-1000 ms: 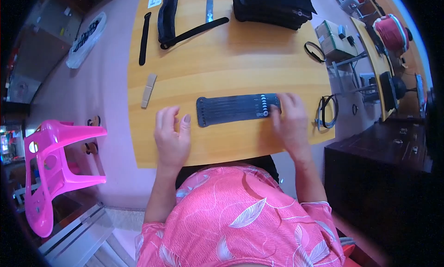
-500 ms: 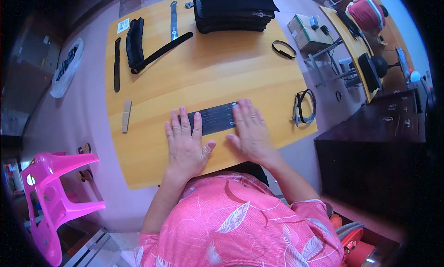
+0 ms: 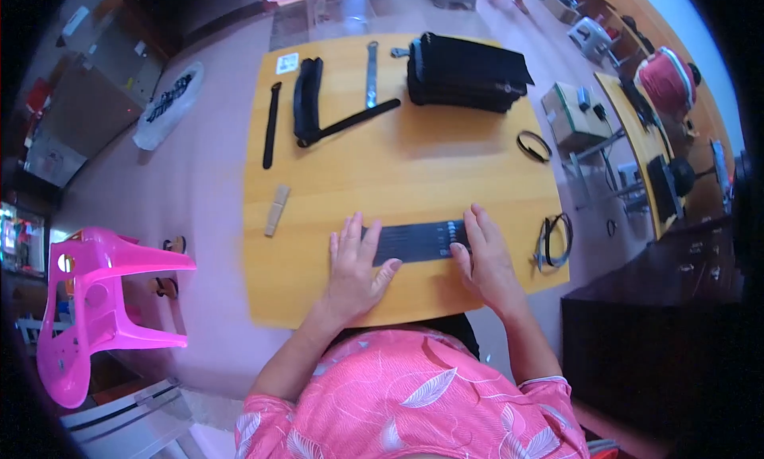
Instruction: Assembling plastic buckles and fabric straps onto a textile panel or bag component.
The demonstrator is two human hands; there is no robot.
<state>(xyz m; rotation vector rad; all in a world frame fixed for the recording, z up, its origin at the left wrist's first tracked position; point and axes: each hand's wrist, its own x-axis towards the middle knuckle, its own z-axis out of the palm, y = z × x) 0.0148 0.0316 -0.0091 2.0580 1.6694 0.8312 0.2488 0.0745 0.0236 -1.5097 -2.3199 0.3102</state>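
A flat row of black straps (image 3: 410, 243), lying side by side with pale printing at the right end, rests near the front edge of the wooden table (image 3: 382, 165). Over its left end lies my left hand (image 3: 355, 262), open, fingers forward and thumb spread out. My right hand (image 3: 487, 264) is at the right end, with the thumb touching or just over the straps and the fingers stretched along the end edge. It is open too. Part of the straps' left end is hidden under my left fingers.
A thick stack of black straps (image 3: 469, 69) stands at the far right of the table. Farther left are a bent black strap bundle (image 3: 307, 101), a single strap (image 3: 271, 129) and a grey strap (image 3: 372, 77). Looped straps (image 3: 555, 240) lie right; a tan strip (image 3: 276, 211) lies left. A pink stool (image 3: 103, 292) lies beside the table.
The view has tilted, so the table appears lower and further right. My right hand has turned from lying flat over the right end to its edge, uncovering more printing. My left hand stays at the left end.
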